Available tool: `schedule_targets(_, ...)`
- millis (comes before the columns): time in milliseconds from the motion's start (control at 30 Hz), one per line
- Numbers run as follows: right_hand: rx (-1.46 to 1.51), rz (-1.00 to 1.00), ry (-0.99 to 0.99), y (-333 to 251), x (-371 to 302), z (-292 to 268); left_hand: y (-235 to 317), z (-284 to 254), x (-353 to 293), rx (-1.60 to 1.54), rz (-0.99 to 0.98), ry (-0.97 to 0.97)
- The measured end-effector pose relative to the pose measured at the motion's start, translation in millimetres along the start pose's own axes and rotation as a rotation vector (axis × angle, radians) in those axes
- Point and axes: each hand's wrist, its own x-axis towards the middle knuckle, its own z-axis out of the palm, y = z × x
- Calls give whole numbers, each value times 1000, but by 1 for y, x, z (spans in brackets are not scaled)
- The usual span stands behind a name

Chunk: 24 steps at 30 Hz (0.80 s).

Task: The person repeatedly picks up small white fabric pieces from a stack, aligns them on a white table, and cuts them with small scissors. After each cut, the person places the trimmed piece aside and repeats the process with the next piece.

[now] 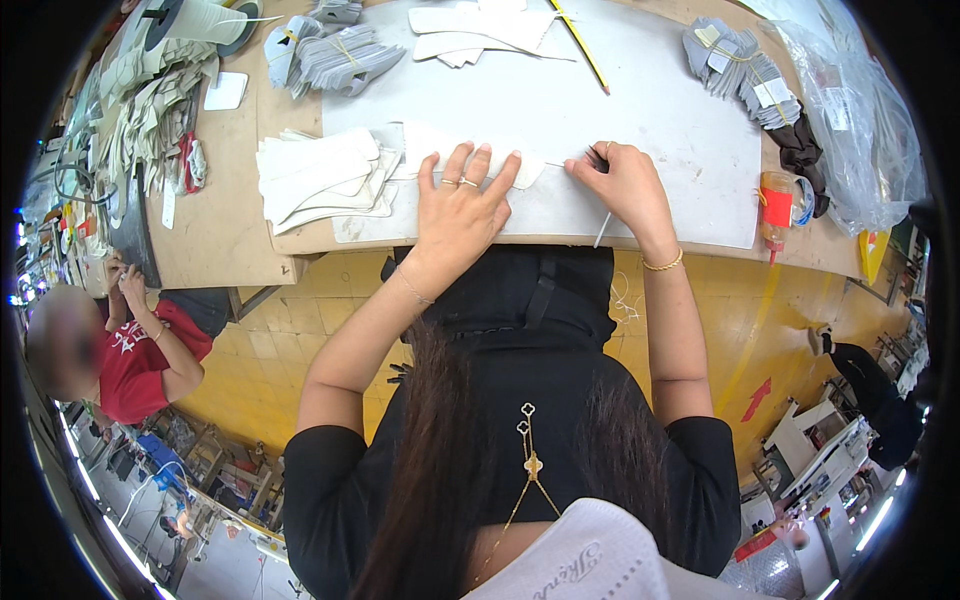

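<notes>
The left hand (462, 205) lies spread over a white piece (528, 176) near the front edge of the white sheet (690, 195), its fingers resting on top without grasping. They hide much of the outline; a rounded right end shows, and cloth or leather is hard to tell. Just beside it, the right hand (622, 185) is pinched around a thin tool (601, 160), mostly covered by the fingers: a fine tip points toward the rounded end, something dark shows between the fingers, and a slim white rod slants toward the sheet's front edge. Whether the rod belongs to the tool cannot be told. Flat, smooth, curved pale pieces make a fanned stack (315, 180) over the sheet's left edge, near its front left corner. Banded grey layers form a left bundle (345, 60) at the far left corner and a right bundle (735, 70) near the far right one. A slender yellow pencil (582, 48) slants in from the far edge. A crinkled clear bag (855, 120) along the table's right edge runs into the dark rim
</notes>
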Motion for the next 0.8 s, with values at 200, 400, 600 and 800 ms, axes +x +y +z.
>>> schedule_targets(200, -67, 21, 23, -6, -3, 3, 8, -5, 7, 102, 52, 15)
schedule_targets(400, -330, -277, 170, -9, 2, -6, 21, -8, 20, -19, 49, -65)
schedule_targets(600, -337, -503, 292, -2, -12, -8, 21, -7, 28, 10, 113, -54)
schedule_targets(800, -325, -516, 308, 2, -50, 13, 20, -9, 33, 5, 130, -119)
